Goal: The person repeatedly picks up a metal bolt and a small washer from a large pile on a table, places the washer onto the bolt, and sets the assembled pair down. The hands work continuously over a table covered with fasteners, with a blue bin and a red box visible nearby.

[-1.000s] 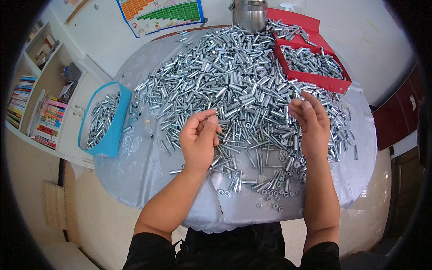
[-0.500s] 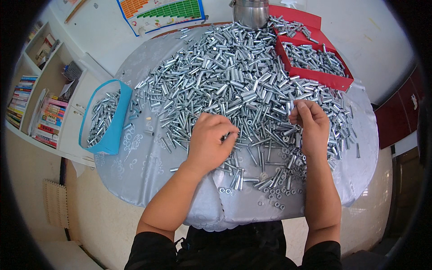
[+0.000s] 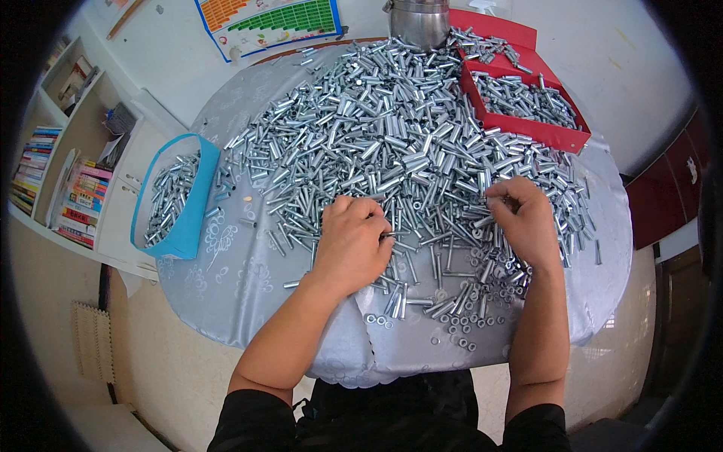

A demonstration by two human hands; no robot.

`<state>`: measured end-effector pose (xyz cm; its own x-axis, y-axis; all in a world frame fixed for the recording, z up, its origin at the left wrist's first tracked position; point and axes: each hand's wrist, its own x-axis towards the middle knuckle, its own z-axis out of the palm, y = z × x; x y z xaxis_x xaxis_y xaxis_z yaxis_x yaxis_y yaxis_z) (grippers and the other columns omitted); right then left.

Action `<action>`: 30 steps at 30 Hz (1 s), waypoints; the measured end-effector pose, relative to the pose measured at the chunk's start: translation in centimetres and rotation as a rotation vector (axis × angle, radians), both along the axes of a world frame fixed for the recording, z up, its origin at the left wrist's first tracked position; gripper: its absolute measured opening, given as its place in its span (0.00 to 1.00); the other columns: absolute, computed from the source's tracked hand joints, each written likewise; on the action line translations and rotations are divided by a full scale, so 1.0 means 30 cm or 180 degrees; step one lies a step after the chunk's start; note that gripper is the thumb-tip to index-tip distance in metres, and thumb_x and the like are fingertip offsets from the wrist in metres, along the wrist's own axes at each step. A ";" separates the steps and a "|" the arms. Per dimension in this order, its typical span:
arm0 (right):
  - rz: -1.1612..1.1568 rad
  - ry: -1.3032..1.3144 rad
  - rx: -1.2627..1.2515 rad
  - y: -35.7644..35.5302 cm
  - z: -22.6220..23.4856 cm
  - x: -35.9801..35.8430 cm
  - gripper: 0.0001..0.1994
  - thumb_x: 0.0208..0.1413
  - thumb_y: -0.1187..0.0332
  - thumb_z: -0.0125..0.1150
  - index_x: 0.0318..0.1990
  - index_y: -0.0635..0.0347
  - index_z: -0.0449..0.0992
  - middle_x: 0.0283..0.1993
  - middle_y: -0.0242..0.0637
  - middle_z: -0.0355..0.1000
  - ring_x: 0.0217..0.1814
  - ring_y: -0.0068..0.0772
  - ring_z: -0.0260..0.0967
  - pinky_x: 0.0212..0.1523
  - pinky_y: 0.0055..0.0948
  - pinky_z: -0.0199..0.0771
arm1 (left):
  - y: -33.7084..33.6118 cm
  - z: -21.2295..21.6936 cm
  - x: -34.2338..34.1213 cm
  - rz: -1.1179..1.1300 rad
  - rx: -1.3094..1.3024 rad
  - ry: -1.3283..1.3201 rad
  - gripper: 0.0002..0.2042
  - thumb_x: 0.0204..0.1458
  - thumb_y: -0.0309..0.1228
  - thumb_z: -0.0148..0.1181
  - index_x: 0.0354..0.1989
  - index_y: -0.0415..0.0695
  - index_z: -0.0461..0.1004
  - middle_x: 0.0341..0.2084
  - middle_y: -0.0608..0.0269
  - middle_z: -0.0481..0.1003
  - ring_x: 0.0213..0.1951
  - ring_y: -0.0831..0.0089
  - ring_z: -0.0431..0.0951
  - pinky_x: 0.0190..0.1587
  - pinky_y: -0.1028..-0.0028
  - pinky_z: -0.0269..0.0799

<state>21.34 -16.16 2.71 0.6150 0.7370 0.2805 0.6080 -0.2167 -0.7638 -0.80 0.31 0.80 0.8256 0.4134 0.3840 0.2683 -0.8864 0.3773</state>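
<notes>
A large heap of silvery bolts and metal sleeves [image 3: 392, 128] covers the middle of the table. My left hand [image 3: 352, 245] is over the heap's near left side, its fingers curled and closed; whatever they hold is hidden. To the right, my right hand [image 3: 529, 224] reaches down onto the heap with thumb and fingers bent together at the sleeves there. What lies between those fingertips cannot be made out. Loose nuts [image 3: 465, 328] and washers lie between my forearms near the front edge, beside several bolts.
A blue box [image 3: 197, 207] of metal parts stands at the left. At the back right is a red box [image 3: 538, 135] with bolts inside, its lid also carrying bolts. A steel pot [image 3: 419, 24] sits at the far edge. Bookshelves [image 3: 64, 158] stand beyond the table's left.
My right hand has turned and come down slightly onto the heap, its fingers now pointing into the parts. The left hand has shifted a little, its fingers curling further downward.
</notes>
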 end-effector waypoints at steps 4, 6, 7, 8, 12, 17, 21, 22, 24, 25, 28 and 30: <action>0.0642 -0.0612 -0.0666 -0.027 0.040 0.006 0.09 0.41 0.77 0.63 0.34 0.62 0.78 0.33 0.41 0.72 0.38 0.41 0.70 0.40 0.34 0.71 | 0.003 -0.009 0.002 -0.0003 -0.0034 0.0006 0.03 0.43 0.26 0.64 0.27 0.44 0.78 0.36 0.65 0.73 0.44 0.59 0.68 0.49 0.64 0.62; 0.0759 -0.0755 -0.0805 -0.030 0.039 0.004 0.09 0.40 0.77 0.64 0.33 0.61 0.78 0.35 0.42 0.71 0.41 0.45 0.70 0.43 0.37 0.71 | 0.007 -0.018 0.008 -0.0036 -0.0031 -0.0131 0.04 0.45 0.27 0.63 0.29 0.44 0.76 0.36 0.64 0.74 0.44 0.59 0.68 0.49 0.63 0.62; 0.0731 -0.0779 -0.0866 -0.031 0.036 0.002 0.09 0.40 0.76 0.65 0.33 0.61 0.78 0.35 0.42 0.71 0.42 0.45 0.70 0.44 0.38 0.70 | 0.009 -0.022 0.015 -0.0059 -0.0020 -0.0254 0.05 0.45 0.27 0.63 0.31 0.43 0.75 0.36 0.63 0.74 0.43 0.58 0.68 0.49 0.63 0.62; 0.0704 -0.0803 -0.0927 -0.030 0.033 0.001 0.09 0.40 0.76 0.65 0.32 0.61 0.77 0.35 0.43 0.71 0.43 0.46 0.69 0.45 0.39 0.70 | 0.011 -0.022 0.020 -0.0081 -0.0010 -0.0377 0.05 0.46 0.27 0.62 0.32 0.43 0.75 0.36 0.62 0.74 0.43 0.57 0.68 0.49 0.62 0.62; 0.0696 -0.0924 -0.0958 -0.030 0.021 0.006 0.08 0.41 0.77 0.64 0.33 0.61 0.76 0.35 0.43 0.70 0.43 0.47 0.69 0.44 0.39 0.70 | 0.005 -0.015 0.035 -0.0086 -0.0397 -0.0900 0.05 0.52 0.27 0.59 0.36 0.41 0.73 0.30 0.60 0.74 0.33 0.63 0.71 0.39 0.68 0.66; 0.0688 -0.0500 -0.0596 -0.013 0.026 -0.010 0.10 0.46 0.79 0.62 0.38 0.61 0.76 0.35 0.40 0.70 0.39 0.39 0.70 0.41 0.34 0.71 | -0.016 -0.035 0.032 -0.0274 -0.1785 -0.1383 0.05 0.58 0.27 0.56 0.39 0.39 0.74 0.27 0.68 0.73 0.24 0.80 0.69 0.27 0.80 0.64; 0.0790 0.0858 -0.0059 0.007 0.027 -0.044 0.11 0.55 0.77 0.58 0.46 0.63 0.75 0.34 0.32 0.68 0.35 0.25 0.68 0.38 0.25 0.69 | -0.011 -0.031 0.026 -0.0216 -0.3163 -0.0882 0.08 0.58 0.25 0.55 0.44 0.39 0.75 0.29 0.71 0.74 0.24 0.87 0.67 0.26 0.84 0.63; 0.0931 0.1176 -0.0007 0.013 0.026 -0.048 0.11 0.57 0.76 0.57 0.48 0.63 0.74 0.34 0.30 0.68 0.35 0.22 0.68 0.38 0.24 0.69 | -0.011 -0.025 0.025 -0.0162 -0.3321 -0.0821 0.09 0.58 0.24 0.55 0.46 0.39 0.75 0.29 0.70 0.74 0.24 0.87 0.66 0.26 0.85 0.62; 0.1130 0.1592 0.0055 0.020 0.027 -0.053 0.11 0.59 0.75 0.55 0.49 0.64 0.73 0.34 0.29 0.68 0.33 0.21 0.68 0.37 0.22 0.70 | -0.012 -0.019 0.024 -0.0147 -0.3572 -0.0854 0.11 0.57 0.24 0.55 0.48 0.38 0.76 0.30 0.69 0.76 0.23 0.88 0.66 0.25 0.86 0.61; 0.1189 0.1690 0.0065 0.024 0.031 -0.054 0.11 0.60 0.74 0.54 0.50 0.64 0.73 0.34 0.30 0.69 0.33 0.21 0.69 0.37 0.23 0.71 | -0.014 -0.018 0.023 -0.0186 -0.3663 -0.0949 0.12 0.57 0.24 0.55 0.49 0.38 0.75 0.31 0.68 0.76 0.23 0.88 0.66 0.25 0.86 0.61; 0.1060 0.2400 0.0219 0.034 0.032 -0.070 0.12 0.62 0.72 0.53 0.50 0.65 0.71 0.34 0.32 0.70 0.32 0.24 0.72 0.37 0.24 0.74 | -0.017 -0.011 0.021 -0.0252 -0.3816 -0.0946 0.14 0.57 0.23 0.56 0.51 0.38 0.75 0.33 0.65 0.78 0.22 0.87 0.66 0.24 0.86 0.61; 0.0893 0.2811 0.0304 0.041 0.030 -0.079 0.11 0.62 0.71 0.52 0.50 0.65 0.70 0.34 0.34 0.72 0.32 0.27 0.73 0.36 0.25 0.76 | -0.020 -0.007 0.023 -0.0299 -0.3891 -0.0885 0.14 0.56 0.23 0.56 0.51 0.37 0.75 0.35 0.63 0.79 0.22 0.87 0.66 0.24 0.86 0.62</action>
